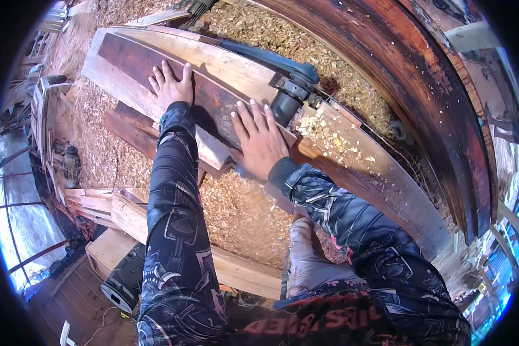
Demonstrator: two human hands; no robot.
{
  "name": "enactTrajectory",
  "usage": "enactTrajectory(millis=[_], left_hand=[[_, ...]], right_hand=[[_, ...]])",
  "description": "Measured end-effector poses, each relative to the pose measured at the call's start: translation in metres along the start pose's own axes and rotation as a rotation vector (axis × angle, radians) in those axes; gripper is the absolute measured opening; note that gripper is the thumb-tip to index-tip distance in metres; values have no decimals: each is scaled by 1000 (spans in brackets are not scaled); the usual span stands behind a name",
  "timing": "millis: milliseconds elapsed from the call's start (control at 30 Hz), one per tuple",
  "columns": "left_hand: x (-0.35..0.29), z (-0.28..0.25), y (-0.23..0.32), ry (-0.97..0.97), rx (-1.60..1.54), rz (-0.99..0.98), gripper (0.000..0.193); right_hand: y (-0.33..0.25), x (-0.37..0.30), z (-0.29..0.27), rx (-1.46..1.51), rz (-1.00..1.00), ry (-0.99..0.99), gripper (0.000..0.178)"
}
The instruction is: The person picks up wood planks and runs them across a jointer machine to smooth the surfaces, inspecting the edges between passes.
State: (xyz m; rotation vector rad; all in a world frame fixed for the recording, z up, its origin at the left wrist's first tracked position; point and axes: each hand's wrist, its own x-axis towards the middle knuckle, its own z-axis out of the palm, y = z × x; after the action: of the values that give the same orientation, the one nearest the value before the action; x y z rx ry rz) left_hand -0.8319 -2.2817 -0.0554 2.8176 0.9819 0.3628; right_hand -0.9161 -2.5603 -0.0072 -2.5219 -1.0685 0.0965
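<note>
Here, huge dark curved timbers (444, 104) sweep across the upper right, and beside them a long bench (112, 78) carries a reddish-brown board (210, 98) lying lengthwise. On that board rest the left hand (176, 89), fingers spread, and the right hand (263, 141), fingers slightly apart, near scattered pale shavings (323, 132)

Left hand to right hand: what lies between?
Head view: a bare, shadowed stretch of dark brown board between left hand and right hand.

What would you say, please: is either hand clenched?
No, the left hand and right hand are both spread out over the dark board.
</note>
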Motion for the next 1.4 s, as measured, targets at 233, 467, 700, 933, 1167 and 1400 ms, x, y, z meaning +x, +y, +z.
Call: enactTrajectory(millis=[233,467,700,933,1167,1400], left_hand=[[10,0,-4,-4,46,-19,90],[23,0,-14,-11,26,-28,91],[35,-10,-10,-30,64,-51,89],[45,-6,-17,8,46,-40,88],[70,-22,-92,119,-382,-111,88],[-216,-149,-145,37,-1217,-452,46]], right_hand=[[-3,13,8,-10,-19,21,65],[-8,26,11,26,-19,40,64],[-12,43,14,8,-53,35,68],[-20,58,20,-67,-61,44,75],[-56,109,44,-93,-85,89,82],[-41,116,29,-220,79,47,109]])
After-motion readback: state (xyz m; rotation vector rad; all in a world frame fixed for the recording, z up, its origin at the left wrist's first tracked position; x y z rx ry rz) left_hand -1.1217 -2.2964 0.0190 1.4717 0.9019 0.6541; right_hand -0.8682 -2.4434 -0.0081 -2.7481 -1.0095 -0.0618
